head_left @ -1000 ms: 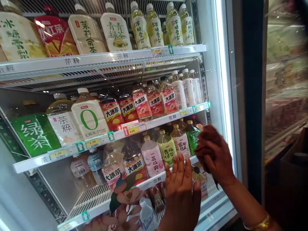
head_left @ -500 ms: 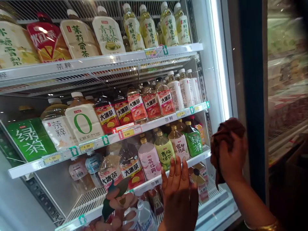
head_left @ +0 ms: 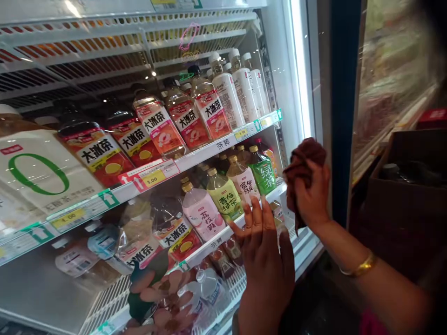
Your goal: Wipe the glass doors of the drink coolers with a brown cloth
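My left hand (head_left: 261, 251) is raised in the lower middle with its fingers stretched and apart, palm toward the glass front of a drinks fridge. It appears to rest on the glass and holds nothing. To its right, my right hand (head_left: 312, 190), gold bangle at the wrist, grips a bunched dark brown cloth (head_left: 307, 156) near the fridge's right edge. Whether the cloth presses on the glass I cannot tell. Behind the glass, close to my left fingertips, stand a yellow-green labelled bottle (head_left: 223, 197) and a pink labelled bottle (head_left: 202, 214).
Tea bottles with red labels (head_left: 160, 125) line the middle shelf above a price strip (head_left: 153, 179). A bright light strip (head_left: 302, 70) runs down the right side beside a dark frame (head_left: 344, 107). At right stands a cardboard box (head_left: 405, 163). Pink flower shapes (head_left: 171, 284) show at the bottom.
The view has moved closer and the top shelf's bottles have left it. My right hand with the cloth appears farther left and higher in view; its bangle now shows fully. My left hand stays spread.
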`<state>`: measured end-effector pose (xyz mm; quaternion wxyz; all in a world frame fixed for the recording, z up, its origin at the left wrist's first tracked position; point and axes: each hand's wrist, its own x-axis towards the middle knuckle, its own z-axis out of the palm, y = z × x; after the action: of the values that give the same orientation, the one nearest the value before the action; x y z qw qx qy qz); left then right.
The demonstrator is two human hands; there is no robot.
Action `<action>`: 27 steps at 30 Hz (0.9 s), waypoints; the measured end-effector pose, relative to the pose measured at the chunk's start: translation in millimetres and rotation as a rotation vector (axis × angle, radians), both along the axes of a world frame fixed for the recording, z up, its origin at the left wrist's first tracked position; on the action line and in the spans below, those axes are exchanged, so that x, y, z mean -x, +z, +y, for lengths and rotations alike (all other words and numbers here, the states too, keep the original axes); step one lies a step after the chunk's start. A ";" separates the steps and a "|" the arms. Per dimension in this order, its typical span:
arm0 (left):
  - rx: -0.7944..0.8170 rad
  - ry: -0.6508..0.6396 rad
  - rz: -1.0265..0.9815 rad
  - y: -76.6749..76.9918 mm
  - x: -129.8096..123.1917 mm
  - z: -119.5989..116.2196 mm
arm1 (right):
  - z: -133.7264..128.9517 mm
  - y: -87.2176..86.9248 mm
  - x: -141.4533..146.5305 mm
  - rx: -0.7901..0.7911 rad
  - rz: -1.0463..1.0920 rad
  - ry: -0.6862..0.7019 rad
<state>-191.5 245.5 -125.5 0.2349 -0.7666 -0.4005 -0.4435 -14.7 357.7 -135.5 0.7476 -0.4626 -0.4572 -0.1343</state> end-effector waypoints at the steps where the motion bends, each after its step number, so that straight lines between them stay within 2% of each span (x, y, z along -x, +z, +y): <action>1: 0.012 -0.022 0.007 -1.5 -1.6 0.0 | 3.1 -1.0 -3.2 0.042 0.145 -0.045; 2: 0.015 -0.040 0.015 -3.3 -3.1 0.5 | 2.7 -2.0 -1.2 0.068 0.231 -0.066; 4: 0.023 -0.053 0.021 -7.1 -5.4 2.7 | -7.5 -5.7 16.0 0.089 0.226 -0.032; 8: 0.043 -0.062 -0.007 -11.4 -6.0 7.4 | -36.2 -20.9 53.9 0.038 -0.148 0.132; 10: 0.050 -0.056 -0.002 -11.5 -5.1 8.1 | -38.8 -27.6 51.8 0.034 -0.218 0.161; 13: 0.068 -0.022 0.033 -11.1 -4.5 8.2 | -31.2 -33.3 35.9 0.082 -0.014 0.065; 16: 0.065 0.008 0.044 -11.3 -5.1 8.9 | -32.4 -38.5 41.1 0.133 0.120 -0.004; 19: 0.058 0.008 0.043 -11.1 -5.4 9.6 | -44.9 -46.1 60.9 0.132 -0.133 0.073; 22: 0.054 -0.003 0.027 -10.8 -5.0 9.7 | -46.7 -48.5 54.4 0.078 -0.353 0.144; 25: 0.049 -0.011 0.028 -12.5 -4.8 11.3 | -35.4 -44.4 26.4 0.052 -0.284 0.103; 27: 0.042 -0.014 0.028 -14.6 -5.1 13.8 | -32.3 -44.1 19.9 0.067 -0.185 0.032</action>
<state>-186.4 259.3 -140.0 0.2213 -0.7804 -0.4008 -0.4259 -34.6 325.5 -179.6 0.6882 -0.4657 -0.5361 -0.1490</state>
